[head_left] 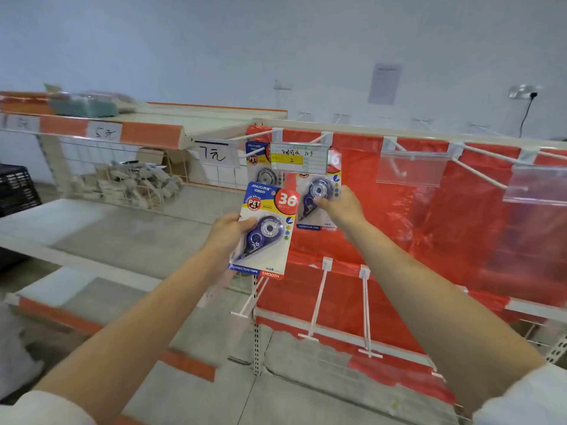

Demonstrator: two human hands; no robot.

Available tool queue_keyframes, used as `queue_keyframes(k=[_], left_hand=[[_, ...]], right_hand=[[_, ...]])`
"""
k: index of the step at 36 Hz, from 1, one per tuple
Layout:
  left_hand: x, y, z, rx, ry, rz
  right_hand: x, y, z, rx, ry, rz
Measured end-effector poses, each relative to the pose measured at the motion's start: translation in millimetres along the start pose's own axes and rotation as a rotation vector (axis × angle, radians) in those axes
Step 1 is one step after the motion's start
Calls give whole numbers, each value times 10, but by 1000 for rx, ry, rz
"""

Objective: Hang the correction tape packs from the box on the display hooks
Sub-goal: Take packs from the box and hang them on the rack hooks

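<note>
My left hand [228, 233] grips a correction tape pack [270, 210], a blue and white card marked 36 with a purple dispenser, held up in front of the red display panel [429, 216]. My right hand [340, 207] pinches a second pack [319, 191] that hangs under a hook [322, 138] carrying a price label [299, 157]. A third pack [260, 167] hangs on the hook [251, 135] to the left, partly hidden by the label. The box is not in view.
Bare white hooks with clear label holders [411, 167] jut out to the right, and lower hooks [317, 302] stick forward beneath my arms. A wire basket of goods [132, 182] and grey shelves [92, 228] lie to the left. A black crate [15, 188] stands far left.
</note>
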State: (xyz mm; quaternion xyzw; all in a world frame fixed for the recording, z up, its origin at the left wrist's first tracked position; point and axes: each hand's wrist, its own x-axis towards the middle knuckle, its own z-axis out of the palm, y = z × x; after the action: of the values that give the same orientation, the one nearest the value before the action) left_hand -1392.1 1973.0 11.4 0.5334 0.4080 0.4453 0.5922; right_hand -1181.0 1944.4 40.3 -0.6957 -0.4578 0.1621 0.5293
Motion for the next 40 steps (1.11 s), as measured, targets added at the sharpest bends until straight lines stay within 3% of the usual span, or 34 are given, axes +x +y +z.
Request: queue_keyframes(k=[13,20,30,34,40], left_hand=[[12,39,-14,-18,46,17],[2,20,13,-1,27,2],[-86,-9,206,-45,-26,26],[-132,-3,279,-64,-15,34],[-158,-28,325,-102,22,31]], right_hand=[[308,-64,-83,-155,26,18],[165,9,-139,-336,-70,-8],[-349,63,-124,-813,-280,-254],[-562,90,-62,-750,-388,-328],[-782,-48,-69,-320,-535,-264]])
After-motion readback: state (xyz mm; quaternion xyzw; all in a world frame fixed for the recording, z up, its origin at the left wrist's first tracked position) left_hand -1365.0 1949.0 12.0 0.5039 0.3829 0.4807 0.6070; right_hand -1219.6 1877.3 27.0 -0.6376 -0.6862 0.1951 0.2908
